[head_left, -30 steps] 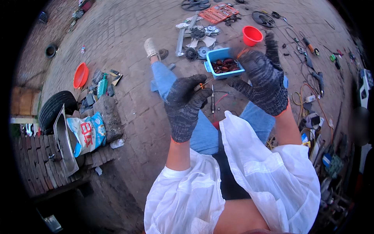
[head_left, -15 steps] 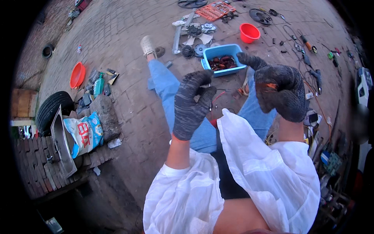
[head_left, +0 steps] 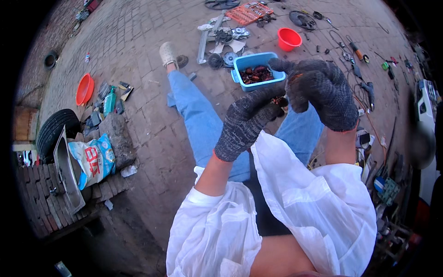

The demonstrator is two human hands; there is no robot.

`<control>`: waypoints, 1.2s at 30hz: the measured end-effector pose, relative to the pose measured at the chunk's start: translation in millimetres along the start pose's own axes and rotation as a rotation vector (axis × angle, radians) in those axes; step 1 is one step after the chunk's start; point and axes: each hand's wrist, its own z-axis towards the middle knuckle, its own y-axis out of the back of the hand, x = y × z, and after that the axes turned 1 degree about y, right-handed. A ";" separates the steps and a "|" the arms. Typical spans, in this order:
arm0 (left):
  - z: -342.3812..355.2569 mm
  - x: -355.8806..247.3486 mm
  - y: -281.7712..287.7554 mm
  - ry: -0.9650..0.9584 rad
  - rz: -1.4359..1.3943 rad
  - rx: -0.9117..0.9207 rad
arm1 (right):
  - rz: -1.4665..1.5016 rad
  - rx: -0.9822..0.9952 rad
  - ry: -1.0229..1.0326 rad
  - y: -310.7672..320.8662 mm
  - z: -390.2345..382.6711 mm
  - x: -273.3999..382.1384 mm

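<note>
My left hand (head_left: 244, 120), in a dark knitted glove, reaches to the right over my legs, its fingertips closed round a small copper-coloured part (head_left: 278, 100) that they partly hide. My right hand (head_left: 325, 92), gloved the same way, is curled just right of it, with one finger bent up and a bit of orange showing; what it grips is hidden. Behind both hands, a light-blue plastic tub (head_left: 242, 82) holds several reddish-brown pieces.
Around me on the pavers lie a red bowl (head_left: 289, 39), metal parts (head_left: 230, 57), an orange tool case (head_left: 249, 13) and corded power tools (head_left: 357, 51). At left are another red basin (head_left: 84, 90), a tyre (head_left: 53, 134), a metal sink (head_left: 69, 194) and a sack (head_left: 90, 161).
My left hand has moved rightward to my right hand, nearly joining it. My right hand has turned over and curled inward. The head view has shifted slightly.
</note>
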 end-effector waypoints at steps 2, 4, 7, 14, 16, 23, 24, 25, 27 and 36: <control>-1.0 -6.9 -5.0 -0.016 -0.078 -0.022 | 0.165 0.004 -0.009 8.1 -2.7 -1.6; -3.6 -7.8 1.1 -0.025 0.068 -0.070 | 0.218 -0.019 0.000 9.4 -6.6 -6.5; -4.6 -14.8 0.2 -0.114 0.327 -0.175 | 0.095 -0.052 0.048 6.6 -16.0 -7.5; -13.1 -26.9 -3.8 -0.246 0.493 -0.271 | 0.119 -0.073 0.109 4.3 -23.1 -9.5; -11.2 -24.1 -4.3 -0.261 0.399 -0.292 | 0.024 -0.081 0.100 6.1 -29.0 -11.4; -16.0 -21.5 -3.4 -0.153 0.334 -0.343 | -0.123 0.265 0.242 -16.5 -18.3 2.2; -15.3 -22.1 -4.3 -0.179 0.345 -0.341 | -0.143 0.262 0.253 -18.2 -18.2 2.4; -14.5 -22.6 -5.3 -0.204 0.356 -0.339 | -0.163 0.254 0.262 -17.6 -19.2 2.3; -13.4 -23.3 -6.2 -0.251 0.393 -0.337 | -0.182 0.226 0.285 -19.2 -22.5 0.8; -11.7 -28.0 -6.2 -0.401 0.676 -0.264 | -0.125 0.001 0.269 -20.6 -35.2 -13.2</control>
